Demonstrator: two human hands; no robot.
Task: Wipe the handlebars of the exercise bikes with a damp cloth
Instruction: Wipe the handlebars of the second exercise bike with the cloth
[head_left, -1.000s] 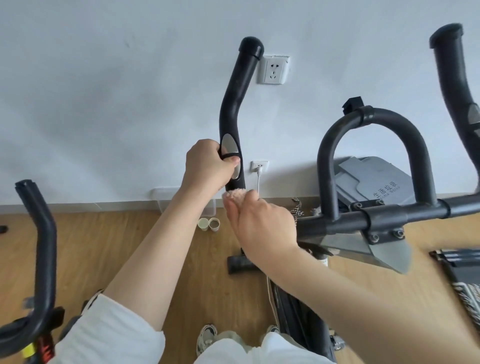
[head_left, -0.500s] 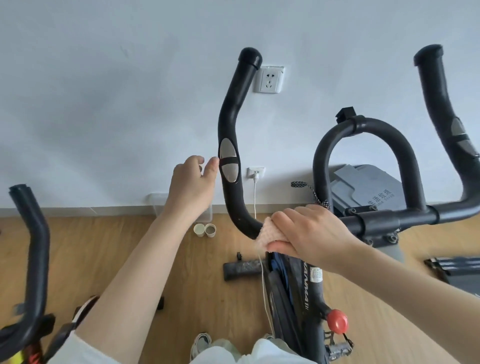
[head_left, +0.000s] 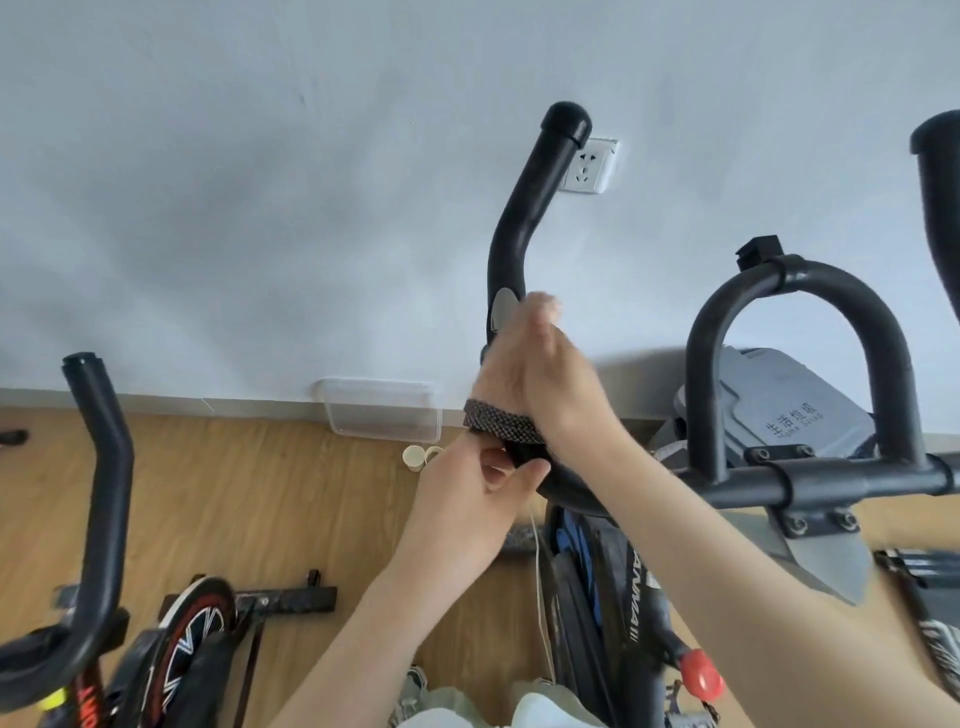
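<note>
The black handlebar (head_left: 524, 208) of the middle exercise bike rises in front of the white wall. My right hand (head_left: 550, 379) is closed around its left horn, just below the silver sensor pad (head_left: 503, 312). The cloth is mostly hidden inside that hand; a pale, blurred patch (head_left: 543, 304) shows at the fingertips. My left hand (head_left: 478, 499) grips the bend of the same bar from below, thumb on the right side. A checkered strap (head_left: 501, 423) lies across the bar between the two hands.
The bike's centre loop (head_left: 800, 322) and cross bar (head_left: 841, 480) are at right, and its other horn (head_left: 940, 208) is at the far right edge. A second bike's handlebar (head_left: 104, 467) stands at left. A clear plastic box (head_left: 382, 410) and small cups (head_left: 418, 457) sit on the wooden floor by the wall.
My right hand slid from the bar's lower bend up the horn to the sensor pad. My left hand dropped from beside the sensor and took hold of the bend. The view shifted left.
</note>
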